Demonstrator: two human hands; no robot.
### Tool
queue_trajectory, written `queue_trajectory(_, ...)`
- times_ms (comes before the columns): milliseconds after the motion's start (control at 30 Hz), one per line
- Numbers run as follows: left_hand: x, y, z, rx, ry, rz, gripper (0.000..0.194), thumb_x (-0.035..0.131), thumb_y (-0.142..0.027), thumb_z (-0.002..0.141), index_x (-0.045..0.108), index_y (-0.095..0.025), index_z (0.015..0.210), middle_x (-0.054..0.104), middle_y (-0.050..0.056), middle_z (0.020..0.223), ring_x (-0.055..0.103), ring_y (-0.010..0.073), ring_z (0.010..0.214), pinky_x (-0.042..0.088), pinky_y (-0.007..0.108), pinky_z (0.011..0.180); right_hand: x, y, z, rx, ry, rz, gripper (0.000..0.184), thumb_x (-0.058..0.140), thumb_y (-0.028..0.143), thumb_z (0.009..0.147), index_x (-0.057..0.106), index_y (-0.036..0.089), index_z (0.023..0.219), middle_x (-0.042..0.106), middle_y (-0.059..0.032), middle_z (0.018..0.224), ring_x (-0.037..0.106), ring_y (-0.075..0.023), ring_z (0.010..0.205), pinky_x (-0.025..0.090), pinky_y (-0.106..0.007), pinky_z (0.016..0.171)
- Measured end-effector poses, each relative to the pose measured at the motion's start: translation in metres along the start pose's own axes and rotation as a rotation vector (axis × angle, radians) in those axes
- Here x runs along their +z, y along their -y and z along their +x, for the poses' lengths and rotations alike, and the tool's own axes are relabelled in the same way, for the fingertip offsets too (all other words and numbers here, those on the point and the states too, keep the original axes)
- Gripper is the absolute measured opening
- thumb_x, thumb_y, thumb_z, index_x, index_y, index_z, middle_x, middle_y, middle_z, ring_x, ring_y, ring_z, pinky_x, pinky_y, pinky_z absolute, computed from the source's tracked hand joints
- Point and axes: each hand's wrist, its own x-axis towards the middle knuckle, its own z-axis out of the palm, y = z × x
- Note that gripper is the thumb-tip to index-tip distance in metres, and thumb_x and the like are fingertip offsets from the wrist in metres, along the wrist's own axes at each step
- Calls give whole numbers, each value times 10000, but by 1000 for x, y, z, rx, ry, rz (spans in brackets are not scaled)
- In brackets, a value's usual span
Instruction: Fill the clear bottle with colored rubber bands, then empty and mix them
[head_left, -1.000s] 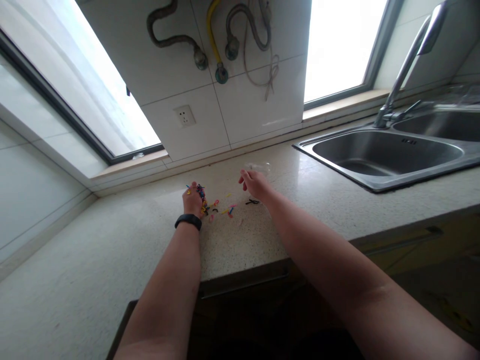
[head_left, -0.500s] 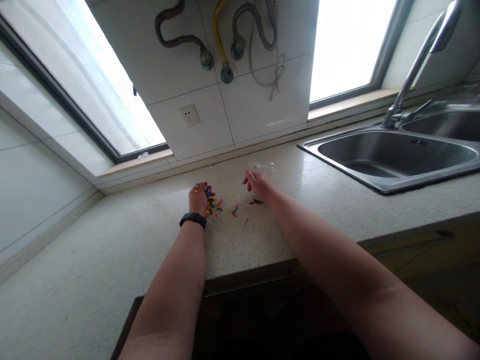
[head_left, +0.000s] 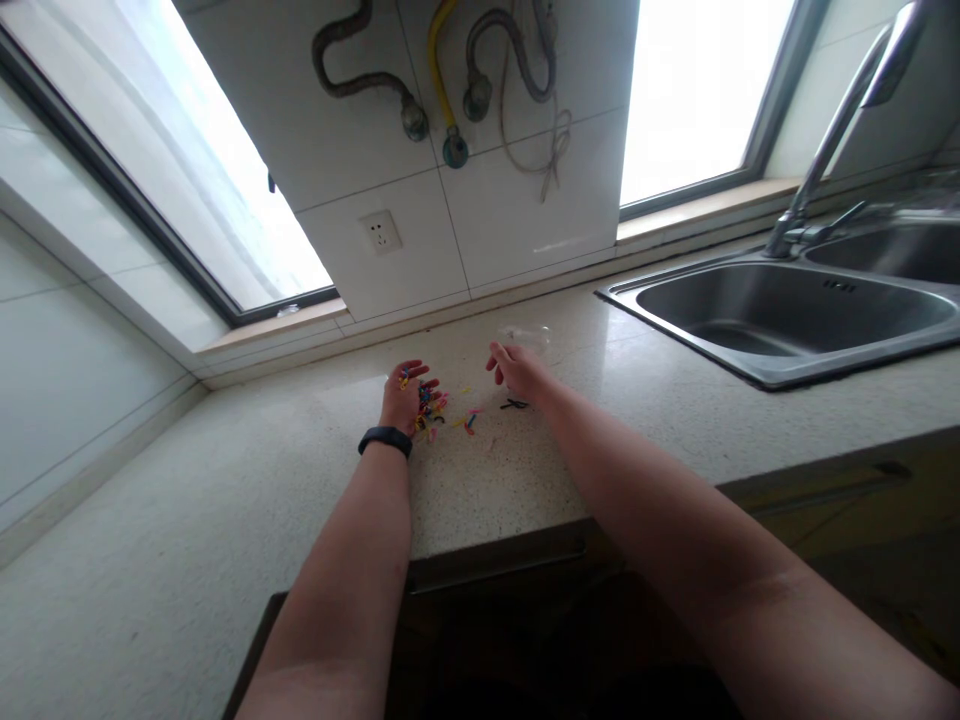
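My left hand (head_left: 402, 396), with a dark wristband, rests on the counter with its fingers spread. Small colourful elastic bands (head_left: 429, 400) lie in a heap against its palm and fingers, and a few cling to the fingers. To the right, my right hand (head_left: 517, 368) hovers low with loosely curled, separate fingers; no held thing shows in it. Just below it lie several black bands (head_left: 514, 404). Between both hands, a few loose coloured bands (head_left: 471, 422) are scattered. A clear plastic item (head_left: 534, 334), its kind unclear, lies behind my right hand.
The speckled pale counter (head_left: 225, 480) runs to a tiled wall with a socket (head_left: 381, 231) and pipes above. At the right is a steel sink (head_left: 772, 375) with a tall faucet (head_left: 832, 130). A drawer front (head_left: 495, 565) sits below the counter's edge.
The fingers of my left hand have opened out from around the heap of bands, which now spreads slightly rightward. My right hand has stayed in place.
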Motion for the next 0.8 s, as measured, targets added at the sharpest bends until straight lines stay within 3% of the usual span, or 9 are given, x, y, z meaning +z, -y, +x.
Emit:
queue_trajectory(167, 0, 1, 1, 10, -1, 104, 300, 577, -339, 844, 593, -186, 1102, 673, 98, 1047, 622, 97, 491, 493, 226, 404, 0, 0, 0, -19, 1, -10, 580, 261, 480, 999, 682, 178, 738, 660, -47, 604, 578, -146, 593, 378, -272, 638)
queue_trajectory(267, 1, 0, 0, 25, -8, 220, 379, 567, -451, 862, 638, -162, 1096, 688, 76, 865, 549, 80, 407, 372, 181, 333, 0, 0, 0, -15, 6, -12, 580, 261, 480, 1000, 683, 175, 743, 662, -45, 604, 582, -147, 596, 385, -272, 657)
queue_trajectory(433, 7, -4, -4, 16, -57, 303, 420, 539, -541, 860, 684, -152, 925, 537, -20, 539, 430, 71, 327, 307, 180, 323, 0, 0, 0, -11, 8, -19, 575, 267, 483, 998, 675, 181, 729, 660, -41, 598, 589, -151, 605, 385, -276, 673)
queue_trajectory(600, 12, -5, -2, 5, -159, 359, 546, 506, -681, 816, 526, -183, 592, 436, -33, 429, 393, 88, 299, 285, 203, 308, 0, 3, -2, -20, 12, -26, 601, 247, 504, 998, 679, 180, 734, 662, -46, 601, 592, -153, 606, 394, -285, 706)
queue_trajectory(800, 13, -5, -2, 32, -103, 315, 648, 345, -769, 833, 390, -219, 493, 351, -38, 373, 320, 88, 286, 235, 226, 314, 2, 3, 0, -10, 30, -49, 628, 222, 526, 995, 680, 179, 741, 663, -41, 600, 605, -158, 630, 398, -284, 733)
